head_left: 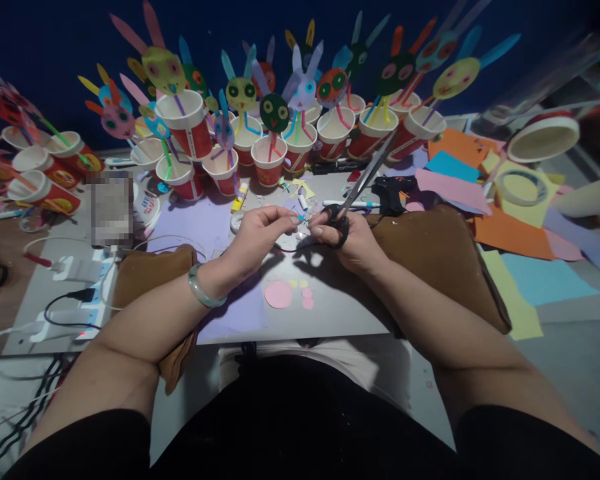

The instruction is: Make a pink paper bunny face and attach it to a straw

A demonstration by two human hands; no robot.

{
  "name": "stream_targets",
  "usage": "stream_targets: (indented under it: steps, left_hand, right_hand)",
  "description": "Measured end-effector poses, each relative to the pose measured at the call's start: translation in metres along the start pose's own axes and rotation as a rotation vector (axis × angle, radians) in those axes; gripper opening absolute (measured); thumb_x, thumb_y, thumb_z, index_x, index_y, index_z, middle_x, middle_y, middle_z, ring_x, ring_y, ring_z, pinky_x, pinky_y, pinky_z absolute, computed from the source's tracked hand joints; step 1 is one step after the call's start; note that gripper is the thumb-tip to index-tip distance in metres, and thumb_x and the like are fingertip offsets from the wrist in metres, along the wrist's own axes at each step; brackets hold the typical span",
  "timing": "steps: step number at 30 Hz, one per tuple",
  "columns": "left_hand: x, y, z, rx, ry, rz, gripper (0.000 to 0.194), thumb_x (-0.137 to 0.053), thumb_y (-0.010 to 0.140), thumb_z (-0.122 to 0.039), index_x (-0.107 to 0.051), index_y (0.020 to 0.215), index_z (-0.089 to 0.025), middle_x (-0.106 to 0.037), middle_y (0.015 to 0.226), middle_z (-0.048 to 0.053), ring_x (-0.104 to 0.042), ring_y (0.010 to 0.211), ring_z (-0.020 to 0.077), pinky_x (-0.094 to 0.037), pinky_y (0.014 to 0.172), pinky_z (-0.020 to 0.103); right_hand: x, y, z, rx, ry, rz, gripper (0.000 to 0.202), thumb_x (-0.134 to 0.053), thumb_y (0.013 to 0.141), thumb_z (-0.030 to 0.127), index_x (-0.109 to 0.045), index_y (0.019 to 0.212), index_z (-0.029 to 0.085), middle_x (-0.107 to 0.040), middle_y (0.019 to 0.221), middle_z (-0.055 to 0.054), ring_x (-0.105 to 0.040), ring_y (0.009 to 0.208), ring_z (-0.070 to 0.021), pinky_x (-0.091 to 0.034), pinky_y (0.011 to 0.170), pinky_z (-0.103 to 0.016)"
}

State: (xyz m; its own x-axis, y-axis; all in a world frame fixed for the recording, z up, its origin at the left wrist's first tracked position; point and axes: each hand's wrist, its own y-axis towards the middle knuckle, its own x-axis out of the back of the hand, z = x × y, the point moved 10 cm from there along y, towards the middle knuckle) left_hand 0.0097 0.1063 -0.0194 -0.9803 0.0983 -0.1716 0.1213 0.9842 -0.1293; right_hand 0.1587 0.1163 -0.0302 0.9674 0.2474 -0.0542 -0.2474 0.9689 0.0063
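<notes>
Over the middle of the table, my left hand (260, 237) pinches a tiny blue paper piece (303, 218) between thumb and fingertips. My right hand (347, 240) has its fingers in the black handles of the scissors (363, 187), whose blades point up and away to the right. The fingertips of both hands are close together by the blue piece. Below them on the table lie a large pink paper circle (279, 294), two small pink circles (307, 298) and small yellow pieces (299, 284).
Red paper cups (269, 160) with paper animal faces on straws line the back. Coloured paper sheets (513, 233) and a tape roll (525, 187) lie right. Brown cloth (435, 267) is under my right forearm. A power strip (97, 300) with cables sits left.
</notes>
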Motion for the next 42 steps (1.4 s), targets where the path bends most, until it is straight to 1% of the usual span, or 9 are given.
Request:
stream_targets:
  steps: [6,10,13,17,23,28,30,36,42]
  left_hand:
    - [-0.005,-0.004,0.000,-0.042,0.089,0.044,0.016,-0.080,0.077,-0.034,-0.074,0.072,-0.020,-0.069,0.069,0.000,-0.059,0.063,0.0105,-0.048,0.057,0.024]
    - [-0.006,-0.005,0.007,0.000,0.099,0.050,0.022,-0.084,0.074,-0.039,-0.075,0.074,-0.019,-0.069,0.069,-0.001,-0.059,0.063,0.0100,-0.047,0.054,0.022]
    - [-0.008,-0.005,0.010,0.012,0.101,0.064,0.025,-0.084,0.073,-0.042,-0.074,0.074,-0.019,-0.068,0.070,0.000,-0.059,0.063,0.0100,-0.047,0.053,0.021]
    - [-0.009,-0.004,0.010,0.000,0.096,0.076,0.028,-0.086,0.071,-0.043,-0.073,0.073,-0.018,-0.067,0.068,-0.001,-0.058,0.062,0.0099,-0.047,0.053,0.022]
    - [-0.009,-0.004,0.009,-0.010,0.077,0.080,0.024,-0.081,0.076,-0.043,-0.074,0.074,-0.020,-0.066,0.068,-0.001,-0.057,0.062,0.0096,-0.046,0.054,0.022]
    - [-0.015,-0.005,0.001,-0.039,0.048,0.097,0.030,-0.091,0.063,-0.039,-0.073,0.075,-0.018,-0.070,0.072,-0.001,-0.058,0.065,0.0086,-0.047,0.061,0.023]
    - [-0.015,-0.005,-0.002,-0.047,0.053,0.092,0.029,-0.092,0.062,-0.037,-0.073,0.072,-0.018,-0.070,0.071,-0.001,-0.058,0.065,0.0086,-0.047,0.062,0.023]
    - [-0.014,-0.005,0.003,-0.004,0.044,0.086,0.027,-0.089,0.066,-0.037,-0.071,0.073,-0.018,-0.066,0.068,-0.002,-0.055,0.062,0.0093,-0.044,0.057,0.024]
    - [-0.017,-0.005,0.006,-0.003,0.021,0.119,0.031,-0.091,0.064,-0.038,-0.070,0.073,-0.017,-0.066,0.069,-0.003,-0.056,0.063,0.0083,-0.046,0.062,0.025]
  right_hand:
    - [-0.002,-0.003,0.003,0.018,0.017,-0.013,0.038,-0.092,0.061,0.049,-0.070,0.073,0.020,-0.062,0.070,0.001,-0.052,0.067,-0.0131,-0.043,0.063,-0.029]
    - [-0.003,-0.005,0.005,0.020,0.006,-0.018,0.042,-0.091,0.061,0.052,-0.067,0.071,0.020,-0.061,0.070,0.001,-0.051,0.067,-0.0133,-0.042,0.064,-0.029]
    - [-0.002,-0.006,0.007,0.030,-0.001,-0.026,0.043,-0.089,0.063,0.054,-0.065,0.069,0.020,-0.059,0.068,0.001,-0.049,0.066,-0.0129,-0.040,0.063,-0.029]
    - [-0.003,-0.005,0.007,0.036,0.005,-0.021,0.040,-0.087,0.067,0.050,-0.062,0.067,0.019,-0.054,0.065,0.003,-0.044,0.063,-0.0111,-0.034,0.061,-0.028]
    - [-0.002,-0.005,0.002,-0.002,-0.017,-0.026,0.041,-0.085,0.068,0.053,-0.061,0.066,0.020,-0.052,0.064,0.002,-0.044,0.063,-0.0123,-0.034,0.061,-0.029]
    - [-0.004,-0.005,0.004,0.028,0.040,-0.012,0.042,-0.087,0.066,0.053,-0.061,0.067,0.020,-0.053,0.065,0.002,-0.044,0.064,-0.0123,-0.034,0.063,-0.029]
    - [-0.006,-0.006,0.006,0.036,0.041,0.003,0.043,-0.088,0.066,0.053,-0.061,0.066,0.020,-0.053,0.066,0.003,-0.043,0.065,-0.0123,-0.034,0.063,-0.030]
    - [-0.004,-0.007,0.005,0.019,0.015,-0.003,0.043,-0.087,0.066,0.053,-0.060,0.068,0.020,-0.053,0.066,0.002,-0.043,0.065,-0.0123,-0.032,0.061,-0.029]
    - [-0.005,-0.007,0.006,0.031,0.006,-0.002,0.042,-0.086,0.066,0.053,-0.060,0.068,0.020,-0.053,0.066,0.003,-0.044,0.065,-0.0124,-0.033,0.062,-0.029]
